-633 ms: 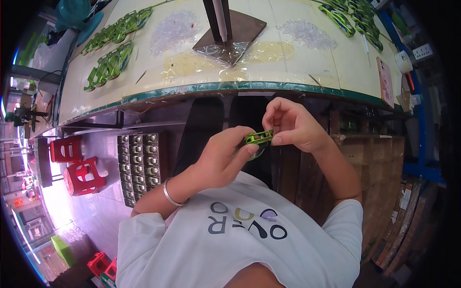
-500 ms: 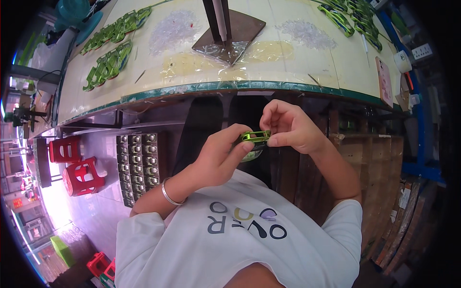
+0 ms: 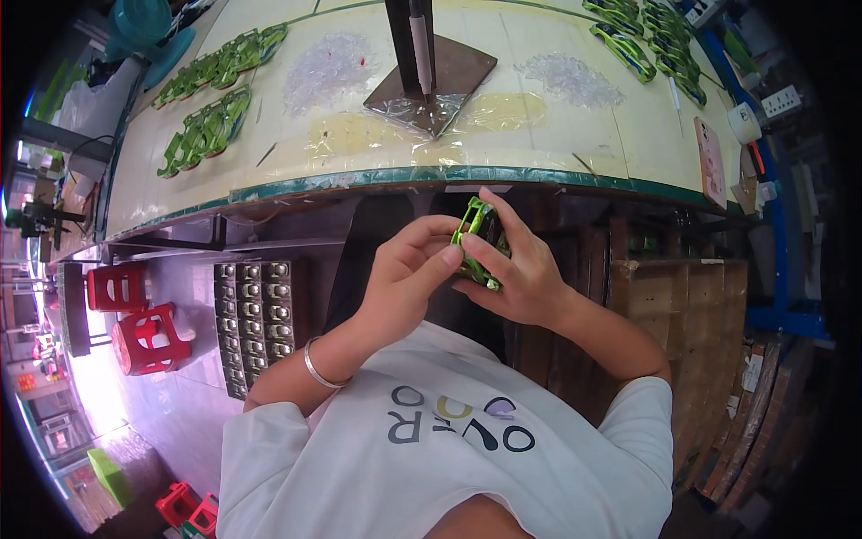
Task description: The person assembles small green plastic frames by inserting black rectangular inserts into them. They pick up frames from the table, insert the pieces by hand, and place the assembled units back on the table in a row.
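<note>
I see both hands meeting just below the counter edge. My left hand (image 3: 409, 278) pinches the small green toy car (image 3: 477, 241) with fingertips closed on its side; my right hand (image 3: 516, 274) cups it from behind, fingers wrapped. Beyond, the counter (image 3: 575, 135) carries rows of green toy parts (image 3: 205, 126) and a metal stand base (image 3: 431, 76).

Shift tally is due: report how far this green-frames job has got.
Done, by the look of it: rows of green frames lie on the table at far left, more at far right. In hand: one green frame, held by left hand and right hand below the table edge. Left: cannot tell; two clear-parts heaps remain.
</note>
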`<move>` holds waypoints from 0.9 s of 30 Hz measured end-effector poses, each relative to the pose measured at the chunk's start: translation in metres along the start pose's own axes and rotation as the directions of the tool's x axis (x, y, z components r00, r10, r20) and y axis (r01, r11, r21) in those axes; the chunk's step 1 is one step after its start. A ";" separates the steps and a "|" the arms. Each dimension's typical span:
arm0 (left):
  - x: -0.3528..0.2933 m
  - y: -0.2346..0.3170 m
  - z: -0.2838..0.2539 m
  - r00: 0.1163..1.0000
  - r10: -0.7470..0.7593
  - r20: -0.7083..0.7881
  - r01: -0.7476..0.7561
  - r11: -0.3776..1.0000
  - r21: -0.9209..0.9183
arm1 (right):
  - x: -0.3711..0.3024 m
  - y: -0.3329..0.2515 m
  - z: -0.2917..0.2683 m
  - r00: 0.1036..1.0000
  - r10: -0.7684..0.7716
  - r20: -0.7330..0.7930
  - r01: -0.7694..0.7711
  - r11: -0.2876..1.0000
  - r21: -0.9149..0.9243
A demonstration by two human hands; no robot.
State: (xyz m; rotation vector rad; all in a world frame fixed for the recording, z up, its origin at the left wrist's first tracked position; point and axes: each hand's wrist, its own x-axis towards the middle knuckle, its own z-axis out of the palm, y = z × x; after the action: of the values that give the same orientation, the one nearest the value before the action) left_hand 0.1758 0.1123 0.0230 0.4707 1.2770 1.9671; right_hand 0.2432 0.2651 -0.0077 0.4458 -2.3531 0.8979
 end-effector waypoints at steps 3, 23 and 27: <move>0.006 0.005 -0.016 0.982 0.113 0.152 -0.158 0.932 0.327 | 0.000 -0.002 -0.003 0.999 -0.047 0.011 0.046 0.997 0.068; 0.058 0.004 -0.028 0.996 0.018 0.083 -0.008 0.993 -0.116 | 0.072 0.004 0.006 0.636 0.540 0.552 -0.180 -0.592 0.786; 0.070 0.018 -0.030 0.996 0.029 0.081 -0.017 0.989 -0.147 | 0.089 0.009 0.006 0.701 0.494 0.514 -0.165 -0.589 0.791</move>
State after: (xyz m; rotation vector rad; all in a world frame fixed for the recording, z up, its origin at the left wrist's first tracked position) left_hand 0.1029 0.1409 0.0202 0.4908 1.0721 2.0225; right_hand 0.1670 0.2587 0.0394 -0.1812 -0.4855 3.1877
